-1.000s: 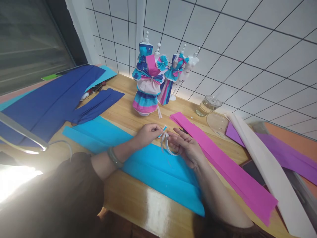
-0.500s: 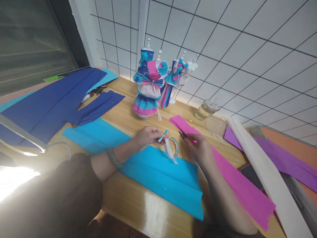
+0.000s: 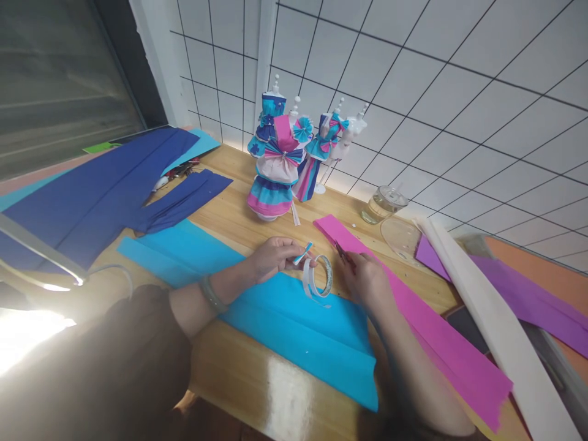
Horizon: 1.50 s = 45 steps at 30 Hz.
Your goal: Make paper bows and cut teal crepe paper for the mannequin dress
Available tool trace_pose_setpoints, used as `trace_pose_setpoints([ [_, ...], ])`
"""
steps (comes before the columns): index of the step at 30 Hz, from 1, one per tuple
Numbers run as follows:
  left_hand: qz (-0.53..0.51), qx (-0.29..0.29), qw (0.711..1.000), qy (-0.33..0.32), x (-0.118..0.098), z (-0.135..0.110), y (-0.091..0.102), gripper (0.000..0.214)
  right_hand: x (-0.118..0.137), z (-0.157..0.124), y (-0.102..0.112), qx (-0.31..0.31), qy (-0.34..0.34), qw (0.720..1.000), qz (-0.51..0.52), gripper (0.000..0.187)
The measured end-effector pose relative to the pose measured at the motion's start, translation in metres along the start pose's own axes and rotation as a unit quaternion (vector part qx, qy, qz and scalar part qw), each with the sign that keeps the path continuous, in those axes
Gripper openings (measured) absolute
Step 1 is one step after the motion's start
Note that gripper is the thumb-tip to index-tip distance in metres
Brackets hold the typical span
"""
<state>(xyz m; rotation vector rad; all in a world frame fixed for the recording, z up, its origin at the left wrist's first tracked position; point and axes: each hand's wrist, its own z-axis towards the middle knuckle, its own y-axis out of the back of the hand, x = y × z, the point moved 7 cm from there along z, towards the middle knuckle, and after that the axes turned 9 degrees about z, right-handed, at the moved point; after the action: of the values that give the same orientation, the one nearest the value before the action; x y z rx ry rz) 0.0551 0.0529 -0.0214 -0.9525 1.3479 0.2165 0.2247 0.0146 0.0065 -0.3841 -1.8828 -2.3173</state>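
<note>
My left hand point(image 3: 272, 257) is closed, pinching a small blue-and-white paper strip point(image 3: 304, 252) at its fingertips. A roll of white tape point(image 3: 329, 277) hangs at those same fingers, with a loose curl of tape below it. Small scissors point(image 3: 340, 250) are gripped in my right hand point(image 3: 369, 280), their dark blades pointing up and left over the edge of a pink crepe paper strip point(image 3: 441, 340). Under my left forearm and both hands lies a wide sheet of blue crepe paper point(image 3: 294, 331).
Dress forms in paper dresses point(image 3: 275, 177) stand by the tiled wall. A glass jar point(image 3: 383, 203) sits right of them. Dark blue paper point(image 3: 92, 190) covers the left; a white paper roll point(image 3: 496, 318) and purple paper point(image 3: 528, 288) lie right. A bright lamp point(image 3: 27, 337) glows lower left.
My right hand has turned slightly, bringing the scissors' blades more upright. The tape roll has shifted a little, and its loose end curls more. My left hand keeps its pinch.
</note>
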Motion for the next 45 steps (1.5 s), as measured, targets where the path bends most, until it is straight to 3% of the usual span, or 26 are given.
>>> trace_pose_setpoints([
  [3,0.005,-0.001,1.0,0.007,0.001,0.0,0.0,0.019,0.003,-0.001,0.014,-0.027,-0.028,0.989,0.145,0.032],
  [5,0.009,-0.004,1.0,0.005,0.001,0.0,0.0,0.02,0.007,-0.003,0.023,-0.041,-0.051,0.965,0.253,0.033],
  [9,0.013,-0.013,1.0,-0.005,0.001,0.001,0.001,0.021,0.021,-0.013,0.02,0.047,-0.117,0.874,0.469,0.033],
  [16,-0.015,-0.025,0.999,-0.041,-0.004,0.0,0.003,0.019,0.055,-0.026,0.019,0.168,-0.118,0.821,0.533,0.03],
  [18,-0.019,-0.023,0.998,-0.048,-0.005,0.0,0.002,0.017,0.063,-0.031,0.012,0.22,-0.136,0.776,0.576,0.031],
  [22,-0.024,-0.045,0.997,-0.061,-0.007,0.001,0.004,0.015,0.077,-0.044,-0.01,0.312,-0.202,0.655,0.658,0.035],
  [25,-0.026,-0.062,0.995,-0.075,-0.008,0.001,0.006,0.015,0.086,-0.05,-0.02,0.343,-0.236,0.57,0.709,0.034],
  [28,-0.015,-0.06,0.994,-0.085,-0.009,0.001,0.004,0.016,0.094,-0.053,-0.024,0.36,-0.246,0.511,0.741,0.033],
  [37,0.042,-0.053,0.991,-0.112,-0.013,-0.002,-0.001,0.021,0.098,-0.052,-0.024,0.359,-0.235,0.459,0.778,0.029],
  [45,0.033,-0.065,0.992,-0.102,-0.015,-0.003,0.0,0.02,0.096,-0.054,-0.023,0.366,-0.24,0.455,0.775,0.029],
])
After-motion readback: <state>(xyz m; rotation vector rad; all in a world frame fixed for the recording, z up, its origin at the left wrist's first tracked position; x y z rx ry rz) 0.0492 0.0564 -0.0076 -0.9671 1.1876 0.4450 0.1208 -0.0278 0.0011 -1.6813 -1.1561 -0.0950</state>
